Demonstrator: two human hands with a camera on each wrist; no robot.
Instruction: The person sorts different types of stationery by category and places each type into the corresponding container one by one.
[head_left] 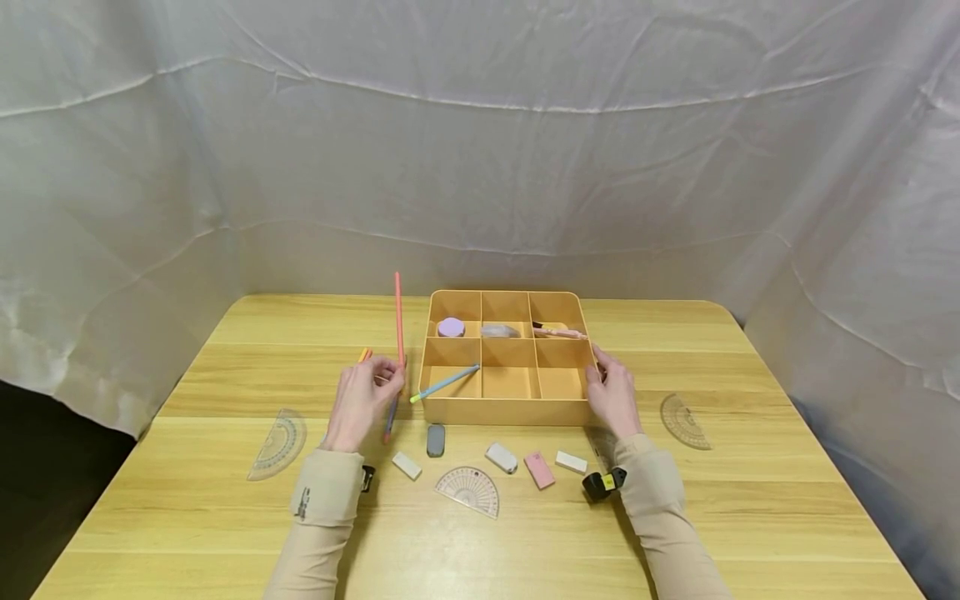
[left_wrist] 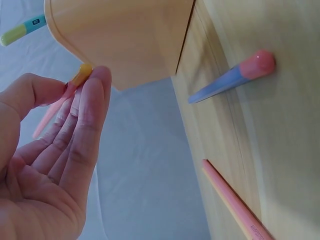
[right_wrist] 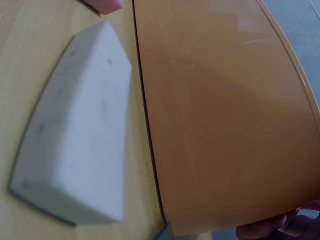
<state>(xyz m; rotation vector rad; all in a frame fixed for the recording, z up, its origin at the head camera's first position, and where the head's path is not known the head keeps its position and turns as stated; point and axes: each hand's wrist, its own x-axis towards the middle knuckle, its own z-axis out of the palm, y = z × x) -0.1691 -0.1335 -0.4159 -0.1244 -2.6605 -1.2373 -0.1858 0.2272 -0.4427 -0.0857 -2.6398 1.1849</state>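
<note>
Pinching the coral pencil [head_left: 399, 321] between thumb and fingertips near its yellow end, your left hand [head_left: 363, 402] sits just outside the orange organizer [head_left: 510, 412]. The pencil's long axis runs away from you, nearly straight at 12 o'clock, alongside the organizer's left wall and apart from it. From your pinch the front-left compartment lies at about 3 o'clock, so the pencil points past that opening rather than into it. Inside, a blue pencil [head_left: 450, 382] slants from 8 to 2 o'clock, its green end jutting out over the near-left corner. Your left hand is clearly the nearer one; your right hand [head_left: 615, 396] is across the organizer at 3 o'clock, gripping its right wall near the front corner. How high the coral pencil is above the table, you cannot tell exactly.
</note>
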